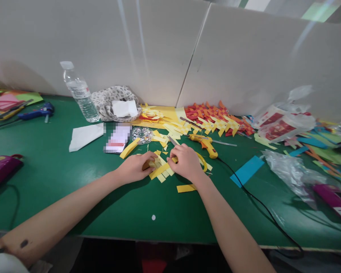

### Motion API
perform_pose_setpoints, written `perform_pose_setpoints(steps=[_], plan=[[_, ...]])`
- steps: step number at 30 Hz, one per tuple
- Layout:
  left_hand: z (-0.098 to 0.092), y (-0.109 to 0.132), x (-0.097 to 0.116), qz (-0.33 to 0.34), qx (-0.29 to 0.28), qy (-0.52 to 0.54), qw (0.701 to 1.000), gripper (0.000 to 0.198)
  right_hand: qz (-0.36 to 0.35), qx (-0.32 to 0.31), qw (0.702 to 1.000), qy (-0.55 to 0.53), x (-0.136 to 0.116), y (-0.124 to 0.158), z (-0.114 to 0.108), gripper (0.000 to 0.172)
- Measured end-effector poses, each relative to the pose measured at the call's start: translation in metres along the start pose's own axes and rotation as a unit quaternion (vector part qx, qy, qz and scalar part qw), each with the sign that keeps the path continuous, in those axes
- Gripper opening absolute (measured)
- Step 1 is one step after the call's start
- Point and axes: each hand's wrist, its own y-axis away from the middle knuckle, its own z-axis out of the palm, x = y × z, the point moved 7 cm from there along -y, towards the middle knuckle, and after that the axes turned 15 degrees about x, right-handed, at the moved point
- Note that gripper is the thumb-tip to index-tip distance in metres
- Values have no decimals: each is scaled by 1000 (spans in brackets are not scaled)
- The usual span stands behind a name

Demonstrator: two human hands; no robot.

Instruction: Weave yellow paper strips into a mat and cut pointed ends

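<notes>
Woven pale and darker yellow paper strips (162,170) lie on the table between my hands. At their left edge, my left hand (136,166) has its fingers curled and pinches the paper. Yellow-handled scissors (204,163) sit in my right hand (186,161), with the grey blades sticking out ahead of the knuckles and the handle loop showing on the right. The fingertips of that hand also touch the weave's upper right side. A loose yellow strip (186,188) rests below my right wrist, and another strip (130,148) lies above my left hand.
A yellow glue gun (204,143) with a black cord lies to the right. Behind are a phone (118,138), a round case of beads (142,135), a water bottle (82,93), and finished orange and yellow woven pieces (208,113). A blue paper piece (247,170) lies right.
</notes>
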Motion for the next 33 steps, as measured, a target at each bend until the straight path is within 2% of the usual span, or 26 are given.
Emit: perform_pose_setpoints(steps=[6,13,25,33], plan=[[-1,1,1,1,-4,31,1000,25,-2,-25,999,-36,-2,1,4,16],[-3,0,5,-7,-12,16,1000,27,-12,-5,992,-122,-15,1,7,12],[-1,-1,2,20,6,4,1000,25,-25,46,993,-107,-16,4,15,9],[2,0,-3,9,4,-4,1000,28,9,63,995,-79,-9,0,3,13]])
